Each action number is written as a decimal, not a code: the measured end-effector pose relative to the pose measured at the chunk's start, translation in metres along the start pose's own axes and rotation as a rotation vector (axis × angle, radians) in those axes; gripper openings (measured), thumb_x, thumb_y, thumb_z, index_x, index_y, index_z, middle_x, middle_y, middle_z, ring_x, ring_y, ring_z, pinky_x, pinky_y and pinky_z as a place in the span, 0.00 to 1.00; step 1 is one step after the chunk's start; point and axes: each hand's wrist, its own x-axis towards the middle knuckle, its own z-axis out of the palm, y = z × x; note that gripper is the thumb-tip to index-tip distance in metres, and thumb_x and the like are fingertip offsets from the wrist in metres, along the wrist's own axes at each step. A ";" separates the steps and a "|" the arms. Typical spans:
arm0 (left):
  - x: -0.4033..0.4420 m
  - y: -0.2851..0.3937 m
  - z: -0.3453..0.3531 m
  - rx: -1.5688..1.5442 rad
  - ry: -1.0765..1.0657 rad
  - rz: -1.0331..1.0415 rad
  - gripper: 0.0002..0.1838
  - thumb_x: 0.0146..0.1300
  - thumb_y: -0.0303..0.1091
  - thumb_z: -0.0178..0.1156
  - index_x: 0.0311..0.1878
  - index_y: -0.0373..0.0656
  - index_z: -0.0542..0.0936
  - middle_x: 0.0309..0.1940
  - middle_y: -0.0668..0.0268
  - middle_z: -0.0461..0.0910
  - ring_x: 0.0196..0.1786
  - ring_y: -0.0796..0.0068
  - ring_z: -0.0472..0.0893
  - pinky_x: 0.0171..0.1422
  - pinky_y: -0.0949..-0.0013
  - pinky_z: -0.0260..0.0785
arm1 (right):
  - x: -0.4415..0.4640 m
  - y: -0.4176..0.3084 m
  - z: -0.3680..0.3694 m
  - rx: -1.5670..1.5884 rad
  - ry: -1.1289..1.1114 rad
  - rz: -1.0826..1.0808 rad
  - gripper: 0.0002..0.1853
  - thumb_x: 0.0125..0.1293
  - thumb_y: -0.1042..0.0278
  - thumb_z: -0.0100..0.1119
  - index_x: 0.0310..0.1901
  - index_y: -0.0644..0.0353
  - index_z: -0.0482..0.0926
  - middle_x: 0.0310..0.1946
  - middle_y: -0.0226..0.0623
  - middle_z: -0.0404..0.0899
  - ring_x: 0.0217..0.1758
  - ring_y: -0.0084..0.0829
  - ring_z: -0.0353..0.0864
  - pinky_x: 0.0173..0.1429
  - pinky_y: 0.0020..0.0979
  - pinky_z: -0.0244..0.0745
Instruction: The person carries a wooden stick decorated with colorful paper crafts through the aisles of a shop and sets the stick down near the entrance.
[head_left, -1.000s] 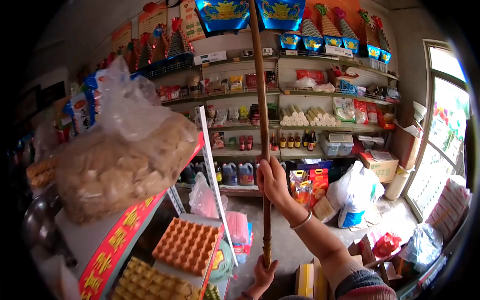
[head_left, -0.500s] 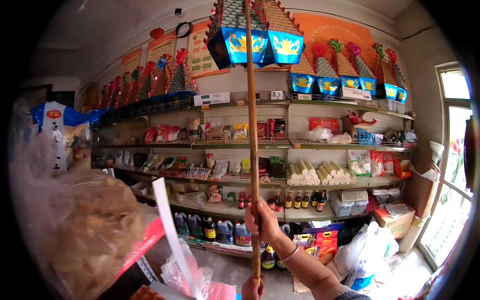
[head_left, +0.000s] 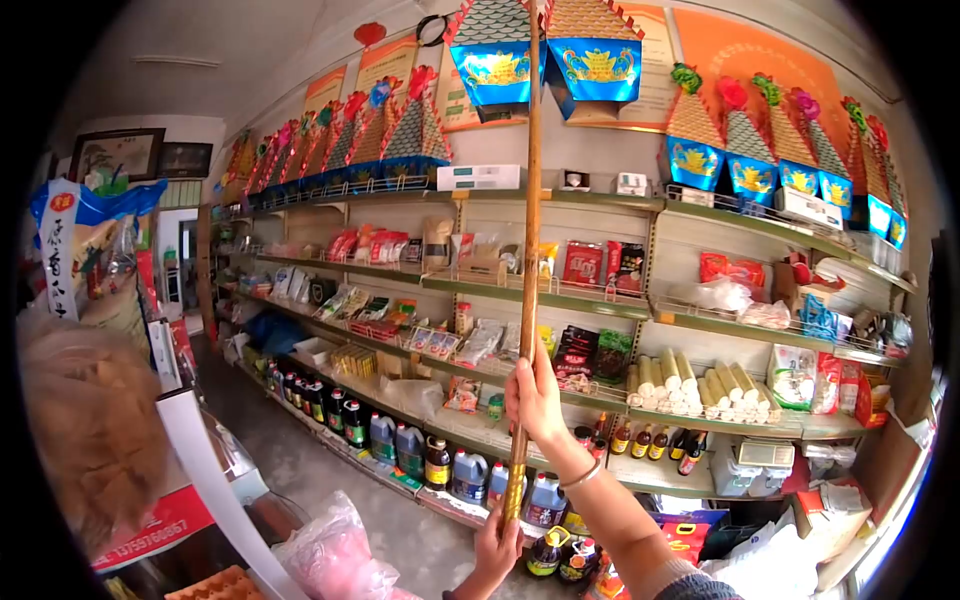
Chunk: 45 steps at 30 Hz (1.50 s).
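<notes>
A long wooden pole [head_left: 531,230] stands almost upright before me, its top passing out of view. My right hand [head_left: 536,398] is wrapped round it at mid-height, with a bracelet on the wrist. Lower down, my left hand [head_left: 495,548] grips the pole near its bottom end, just under a gold-coloured wrapped section [head_left: 515,490]. At the upper end, two pagoda-shaped paper ornaments, one grey-roofed [head_left: 493,65] and one brown-roofed [head_left: 594,60], hang on either side of the pole. Whether the pole touches them cannot be told.
Shelves [head_left: 590,305] of packets, bottles and rolled noodle bundles [head_left: 663,380] line the wall. More pagoda ornaments [head_left: 750,150] stand along the top shelf. At left are a bag of brown food [head_left: 90,430] and a white-edged counter [head_left: 205,470]; a pink plastic bag [head_left: 335,555] lies below.
My view has swung left, so the shelves sit further right in it. The pole and both hands appear slightly further right too, and my left hand shows more. Both hands keep their grip.
</notes>
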 end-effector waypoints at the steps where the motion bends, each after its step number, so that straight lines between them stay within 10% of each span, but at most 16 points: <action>1: 0.014 -0.006 -0.001 -0.034 -0.007 -0.005 0.15 0.70 0.35 0.41 0.52 0.37 0.69 0.13 0.72 0.64 0.11 0.85 0.62 0.14 0.80 0.53 | 0.012 0.008 -0.002 -0.078 0.005 -0.038 0.29 0.72 0.66 0.35 0.70 0.45 0.39 0.16 0.25 0.60 0.13 0.16 0.57 0.15 0.19 0.58; 2: 0.032 -0.001 -0.007 -0.071 -0.104 -0.002 0.21 0.68 0.30 0.45 0.64 0.41 0.62 0.15 0.74 0.66 0.14 0.88 0.63 0.16 0.82 0.56 | 0.026 0.018 -0.002 -0.127 0.017 -0.086 0.30 0.71 0.68 0.35 0.70 0.44 0.35 0.15 0.25 0.60 0.13 0.16 0.57 0.15 0.20 0.59; 45: 0.354 -0.105 -0.086 -0.044 0.024 -0.159 0.20 0.69 0.38 0.45 0.63 0.46 0.66 0.12 0.72 0.65 0.10 0.86 0.60 0.12 0.79 0.52 | 0.332 0.268 0.011 -0.187 0.047 -0.112 0.34 0.66 0.70 0.43 0.70 0.43 0.40 0.17 0.35 0.72 0.16 0.26 0.71 0.19 0.31 0.70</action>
